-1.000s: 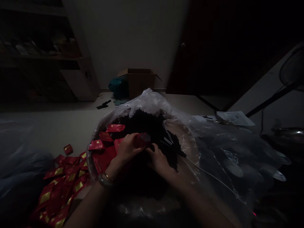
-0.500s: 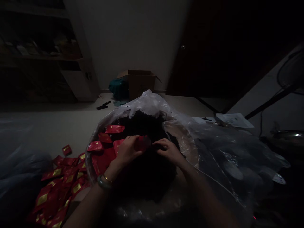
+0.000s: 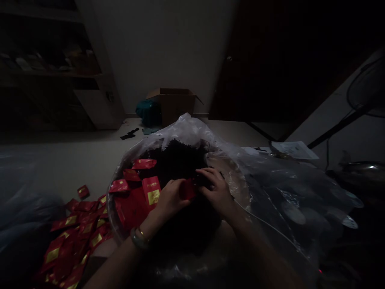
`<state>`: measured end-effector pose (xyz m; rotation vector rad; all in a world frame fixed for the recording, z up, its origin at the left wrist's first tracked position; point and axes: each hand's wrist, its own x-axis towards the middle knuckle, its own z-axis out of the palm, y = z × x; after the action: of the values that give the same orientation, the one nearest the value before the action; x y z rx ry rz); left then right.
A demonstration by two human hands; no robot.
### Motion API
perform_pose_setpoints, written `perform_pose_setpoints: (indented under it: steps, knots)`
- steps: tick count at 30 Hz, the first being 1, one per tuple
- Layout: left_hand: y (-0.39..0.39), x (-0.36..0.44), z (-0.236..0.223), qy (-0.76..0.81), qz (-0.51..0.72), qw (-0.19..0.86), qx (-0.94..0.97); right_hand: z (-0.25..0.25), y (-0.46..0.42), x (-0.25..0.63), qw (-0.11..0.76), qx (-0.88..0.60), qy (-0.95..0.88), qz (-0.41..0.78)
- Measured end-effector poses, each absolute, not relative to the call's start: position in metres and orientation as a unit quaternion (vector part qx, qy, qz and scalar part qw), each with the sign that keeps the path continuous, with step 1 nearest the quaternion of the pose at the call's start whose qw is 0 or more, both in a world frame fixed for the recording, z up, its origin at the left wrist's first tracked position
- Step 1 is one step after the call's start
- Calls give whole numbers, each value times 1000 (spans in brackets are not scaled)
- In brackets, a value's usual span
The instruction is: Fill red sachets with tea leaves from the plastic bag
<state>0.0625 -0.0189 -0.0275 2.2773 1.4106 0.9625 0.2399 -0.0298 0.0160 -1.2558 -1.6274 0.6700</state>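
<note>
My left hand (image 3: 172, 196) is closed around a small red packet (image 3: 187, 189), held over a heap of dark loose leaves (image 3: 180, 160) that look like dried tea. My right hand (image 3: 215, 188) is at the packet's right end, its fingers curled inward. What lies between those fingers is too dark to tell. The heap rests in a wide round basin lined with clear plastic (image 3: 245, 188). Several red packets lie on the heap's left side, one with a gold label (image 3: 152, 190) facing up.
A pile of red packets with gold labels (image 3: 72, 237) lies outside the basin at the left. Plastic sheeting (image 3: 279, 192) and a white cable (image 3: 270, 226) extend to the right. Behind stand an open cardboard box (image 3: 177, 104) and a teal bag (image 3: 148, 112).
My left hand has moved right and slightly down with the red packet, uncovering the gold-labelled packet. My right hand has come closer to the held packet's end.
</note>
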Motion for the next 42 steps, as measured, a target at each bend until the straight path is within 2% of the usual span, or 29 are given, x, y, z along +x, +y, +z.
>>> perform_pose_setpoints:
  steps: [3,22,25,30,33,35,39,40,42]
  knots:
    - [-20,63,-27,492,339,154,787,14,-31,239,446,-525,-680,252]
    - [-20,64,-28,497,321,142,794,1,-26,241,450,-476,-749,93]
    - [-19,65,-31,500,318,132,795,-1,-27,237,452,-481,-743,106]
    - [-16,60,-31,511,324,137,784,5,-26,239,444,-438,-751,217]
    - [-11,54,-28,525,347,146,763,15,-25,247,432,-491,-723,223]
    - [-8,50,-27,536,362,155,747,20,-27,253,333,-531,-742,237]
    - [-3,45,-27,552,372,173,725,12,-36,249,-82,-515,-801,294]
    - [-3,45,-28,553,373,174,724,6,-40,244,-158,-511,-795,286]
    - [-3,45,-28,550,373,171,727,-9,-48,229,-217,-507,-791,264]
